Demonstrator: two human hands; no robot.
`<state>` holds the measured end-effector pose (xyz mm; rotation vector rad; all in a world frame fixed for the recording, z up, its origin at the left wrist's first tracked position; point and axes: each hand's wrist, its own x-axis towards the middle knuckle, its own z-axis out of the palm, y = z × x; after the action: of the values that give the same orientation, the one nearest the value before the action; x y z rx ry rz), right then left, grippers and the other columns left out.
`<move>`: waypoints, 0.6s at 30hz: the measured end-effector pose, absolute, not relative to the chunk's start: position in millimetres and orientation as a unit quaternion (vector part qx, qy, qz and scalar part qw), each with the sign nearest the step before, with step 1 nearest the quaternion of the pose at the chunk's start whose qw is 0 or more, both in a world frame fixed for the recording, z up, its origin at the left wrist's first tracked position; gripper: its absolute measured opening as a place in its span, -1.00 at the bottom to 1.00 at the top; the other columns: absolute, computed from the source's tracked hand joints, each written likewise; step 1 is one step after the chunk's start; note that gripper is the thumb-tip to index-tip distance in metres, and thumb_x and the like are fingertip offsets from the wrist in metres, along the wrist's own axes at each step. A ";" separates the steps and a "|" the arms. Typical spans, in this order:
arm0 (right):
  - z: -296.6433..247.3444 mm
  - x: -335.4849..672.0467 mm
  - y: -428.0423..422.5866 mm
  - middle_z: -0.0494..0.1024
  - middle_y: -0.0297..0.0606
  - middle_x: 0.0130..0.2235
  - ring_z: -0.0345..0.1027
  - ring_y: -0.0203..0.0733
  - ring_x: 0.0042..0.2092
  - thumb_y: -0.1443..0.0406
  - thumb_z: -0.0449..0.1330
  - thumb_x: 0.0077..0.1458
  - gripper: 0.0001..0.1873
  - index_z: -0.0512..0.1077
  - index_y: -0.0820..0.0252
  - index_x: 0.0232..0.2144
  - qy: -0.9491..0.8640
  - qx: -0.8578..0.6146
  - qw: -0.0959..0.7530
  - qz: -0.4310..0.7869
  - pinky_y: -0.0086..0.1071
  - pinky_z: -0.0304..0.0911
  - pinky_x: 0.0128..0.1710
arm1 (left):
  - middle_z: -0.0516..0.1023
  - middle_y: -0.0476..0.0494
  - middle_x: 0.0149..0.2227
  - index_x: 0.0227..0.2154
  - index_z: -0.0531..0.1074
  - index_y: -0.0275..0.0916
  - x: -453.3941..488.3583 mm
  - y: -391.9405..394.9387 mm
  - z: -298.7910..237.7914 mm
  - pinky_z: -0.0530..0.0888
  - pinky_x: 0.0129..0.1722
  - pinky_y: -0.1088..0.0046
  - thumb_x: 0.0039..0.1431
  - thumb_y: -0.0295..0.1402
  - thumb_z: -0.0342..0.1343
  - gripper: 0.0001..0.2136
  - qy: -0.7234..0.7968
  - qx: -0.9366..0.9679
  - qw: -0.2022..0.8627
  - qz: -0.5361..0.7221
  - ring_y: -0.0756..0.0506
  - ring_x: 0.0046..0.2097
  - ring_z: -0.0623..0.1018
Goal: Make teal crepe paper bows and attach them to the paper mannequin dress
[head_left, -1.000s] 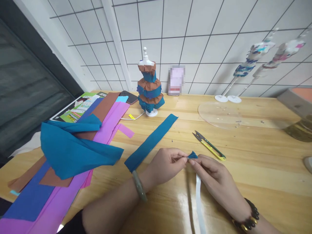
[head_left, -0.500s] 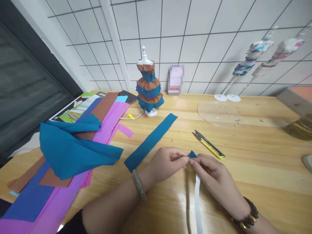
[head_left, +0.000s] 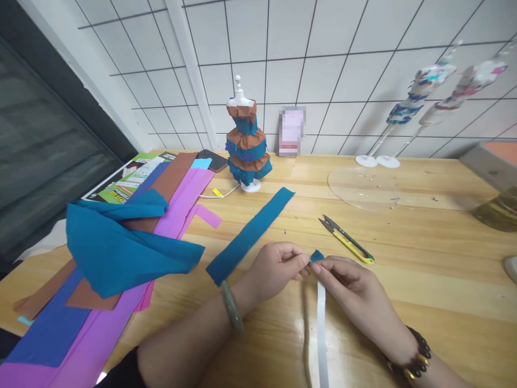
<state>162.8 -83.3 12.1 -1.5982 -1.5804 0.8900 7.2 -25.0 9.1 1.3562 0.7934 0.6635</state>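
Note:
A small gathered piece of teal crepe paper (head_left: 317, 255) is held up between my two hands over the table. My left hand (head_left: 278, 269), with a jade bangle at the wrist, is closed in a pinch at the piece's left edge. My right hand (head_left: 351, 288), wearing a dark beaded bracelet, pinches the same piece from the right. A narrow white strip (head_left: 321, 328) hangs from between the fingertips; where its top end attaches is hidden. A flat teal crepe paper strip (head_left: 252, 234) lies left of the hands. Thread snips (head_left: 347, 240) lie beyond my right hand.
Folded crepe paper sheets (head_left: 133, 258) cover the left side. A small dress form (head_left: 247, 137) in brown and teal ruffles stands at the back. Behind right are two more forms (head_left: 420, 94) on stands, a clear round plate (head_left: 359, 187) and a grey box (head_left: 490, 161).
The small teal piece has turned slightly between my fingertips, and my left fingers have shifted a little at its edge. The hanging white strip has swung slightly left.

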 end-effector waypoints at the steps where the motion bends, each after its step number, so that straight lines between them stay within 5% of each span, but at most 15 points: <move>1: 12.0 162.9 -83.4 0.54 -0.27 -0.40 0.41 -0.18 -0.32 0.11 0.09 0.06 -0.72 0.49 0.15 -0.46 -0.602 -0.621 0.356 0.354 -0.39 0.26 -0.31 | 0.45 -0.07 -0.49 -0.49 0.44 -0.35 7.2 -25.1 9.8 0.38 -0.43 0.56 0.09 -0.30 0.02 -0.79 0.349 0.600 0.656 0.294 0.05 -0.44 0.41; 18: 19.9 163.3 -80.3 0.56 -0.28 -0.35 0.42 -0.24 -0.31 0.21 0.18 0.01 -0.83 0.54 0.10 -0.37 -0.588 -0.573 0.430 0.376 -0.48 0.33 -0.32 | 0.35 -0.02 -0.55 -0.50 0.41 -0.34 3.9 -18.6 3.0 0.27 -0.43 0.50 0.00 -0.17 0.11 -0.73 0.336 0.486 0.772 0.233 0.07 -0.51 0.33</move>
<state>163.3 -80.3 19.9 -1.4288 -1.4681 0.9380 3.9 -18.6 3.0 1.0528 0.7291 0.5043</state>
